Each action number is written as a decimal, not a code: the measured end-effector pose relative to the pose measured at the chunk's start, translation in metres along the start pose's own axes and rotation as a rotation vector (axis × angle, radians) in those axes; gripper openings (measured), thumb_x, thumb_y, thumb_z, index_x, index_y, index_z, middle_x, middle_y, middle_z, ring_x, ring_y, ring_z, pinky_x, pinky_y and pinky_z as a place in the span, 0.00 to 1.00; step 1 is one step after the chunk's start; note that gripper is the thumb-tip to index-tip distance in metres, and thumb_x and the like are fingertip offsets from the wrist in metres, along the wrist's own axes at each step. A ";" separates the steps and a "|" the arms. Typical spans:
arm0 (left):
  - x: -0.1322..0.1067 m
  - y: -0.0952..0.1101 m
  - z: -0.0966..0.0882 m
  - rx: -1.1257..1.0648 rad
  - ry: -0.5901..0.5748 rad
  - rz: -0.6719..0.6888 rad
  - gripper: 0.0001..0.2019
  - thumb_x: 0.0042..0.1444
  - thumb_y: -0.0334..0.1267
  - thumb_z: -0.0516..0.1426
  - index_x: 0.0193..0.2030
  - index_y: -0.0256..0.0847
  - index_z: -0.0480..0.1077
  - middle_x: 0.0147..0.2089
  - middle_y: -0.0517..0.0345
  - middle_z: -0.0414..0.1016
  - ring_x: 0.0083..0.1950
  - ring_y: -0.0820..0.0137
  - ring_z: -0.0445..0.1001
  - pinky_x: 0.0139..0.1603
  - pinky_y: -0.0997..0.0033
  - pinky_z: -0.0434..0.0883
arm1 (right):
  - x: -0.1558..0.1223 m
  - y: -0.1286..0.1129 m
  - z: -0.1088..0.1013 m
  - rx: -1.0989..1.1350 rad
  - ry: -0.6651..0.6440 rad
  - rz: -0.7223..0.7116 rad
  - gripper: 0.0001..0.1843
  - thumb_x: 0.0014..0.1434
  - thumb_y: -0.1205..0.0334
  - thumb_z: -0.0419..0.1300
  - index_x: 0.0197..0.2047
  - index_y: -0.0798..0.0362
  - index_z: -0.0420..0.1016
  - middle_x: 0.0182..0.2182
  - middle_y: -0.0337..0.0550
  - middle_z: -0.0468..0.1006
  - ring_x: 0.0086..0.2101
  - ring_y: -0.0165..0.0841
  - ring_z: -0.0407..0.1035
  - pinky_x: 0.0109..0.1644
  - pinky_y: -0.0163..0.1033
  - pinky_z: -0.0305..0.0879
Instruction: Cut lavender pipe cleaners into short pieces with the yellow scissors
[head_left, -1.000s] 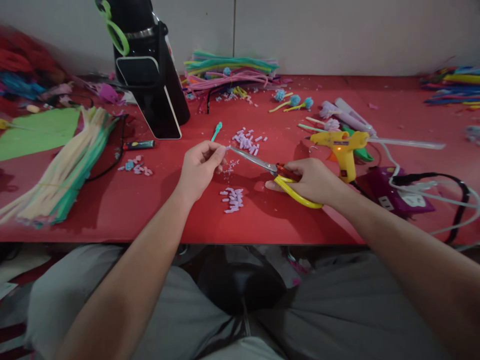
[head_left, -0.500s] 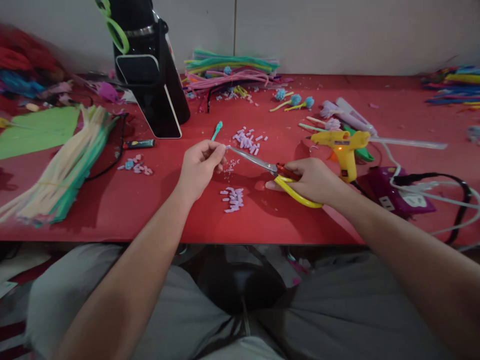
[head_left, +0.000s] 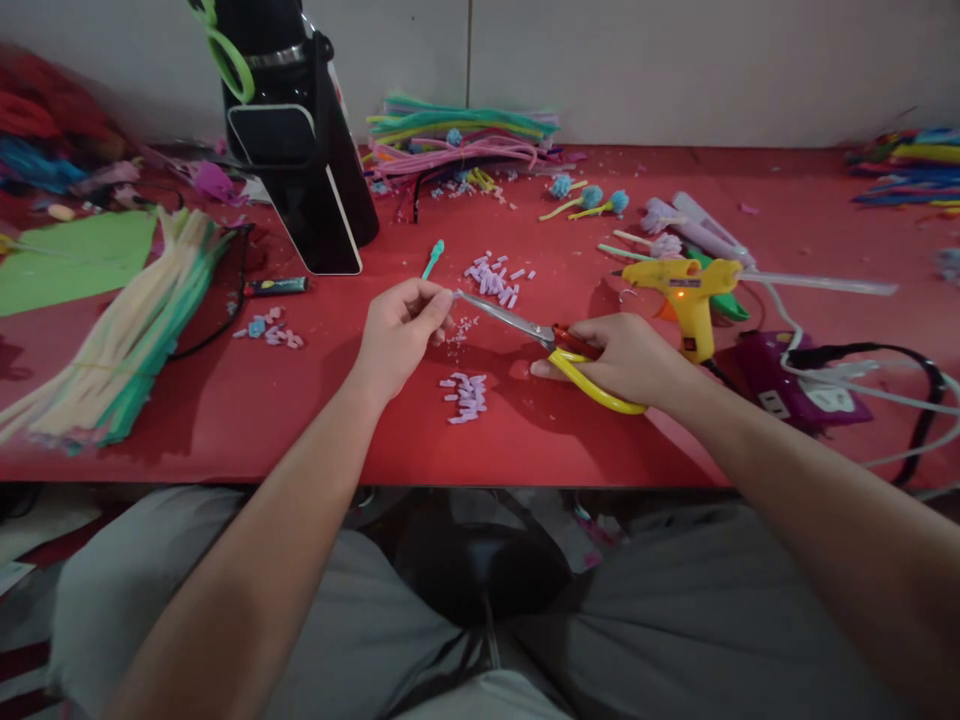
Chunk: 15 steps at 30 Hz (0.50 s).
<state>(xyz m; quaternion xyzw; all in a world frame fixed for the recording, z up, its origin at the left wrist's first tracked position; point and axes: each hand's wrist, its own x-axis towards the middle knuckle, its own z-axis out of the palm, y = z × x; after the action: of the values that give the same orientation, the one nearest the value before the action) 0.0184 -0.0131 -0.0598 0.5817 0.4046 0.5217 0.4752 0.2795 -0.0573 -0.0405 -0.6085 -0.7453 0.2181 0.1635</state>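
My left hand (head_left: 405,325) pinches a tiny lilac pipe-cleaner piece (head_left: 457,294) between thumb and forefinger; most of it is hidden by the fingertips. My right hand (head_left: 626,360) grips scissors (head_left: 514,320) with one red and one yellow handle, their blade tips at the piece. Just behind my left hand, a teal stem with a thick tip (head_left: 433,258) points away; whether it touches the hand I cannot tell. Cut lilac pieces lie in a far pile (head_left: 491,277) and a near pile (head_left: 468,397), with fine lilac clippings (head_left: 461,335) between them.
A yellow glue gun (head_left: 694,295) with an orange light stands right, beside a purple power strip (head_left: 802,385) and cables. At left are a black bottle (head_left: 352,190), a phone (head_left: 330,225) leaning on it, and a pipe-cleaner bundle (head_left: 142,330). Blue pompom stems (head_left: 591,198) lie behind.
Almost nothing differs. Both hands, the scissors and the lilac piece keep their places; the view has only shifted slightly.
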 end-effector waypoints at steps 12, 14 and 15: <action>-0.001 0.001 0.000 0.013 0.007 0.008 0.07 0.58 0.35 0.61 0.29 0.39 0.72 0.24 0.62 0.70 0.23 0.79 0.67 0.26 0.80 0.67 | 0.000 -0.004 -0.002 0.015 -0.020 0.011 0.37 0.43 0.24 0.62 0.20 0.51 0.56 0.19 0.33 0.52 0.23 0.26 0.48 0.25 0.37 0.44; -0.001 0.001 0.000 0.009 0.005 0.014 0.07 0.58 0.35 0.61 0.29 0.39 0.72 0.24 0.62 0.70 0.23 0.80 0.67 0.26 0.80 0.66 | 0.000 -0.003 -0.002 0.020 -0.022 0.012 0.37 0.43 0.24 0.62 0.20 0.51 0.57 0.19 0.33 0.52 0.23 0.26 0.48 0.25 0.37 0.44; -0.001 0.000 0.000 0.011 0.005 0.014 0.07 0.58 0.35 0.61 0.29 0.39 0.72 0.24 0.62 0.70 0.23 0.80 0.67 0.26 0.80 0.66 | 0.000 -0.003 -0.002 0.023 -0.023 0.010 0.37 0.43 0.24 0.62 0.20 0.51 0.57 0.19 0.33 0.52 0.23 0.26 0.48 0.25 0.37 0.44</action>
<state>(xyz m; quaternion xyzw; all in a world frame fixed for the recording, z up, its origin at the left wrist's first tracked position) 0.0179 -0.0136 -0.0596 0.5859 0.4045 0.5242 0.4672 0.2779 -0.0577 -0.0371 -0.6076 -0.7416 0.2344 0.1606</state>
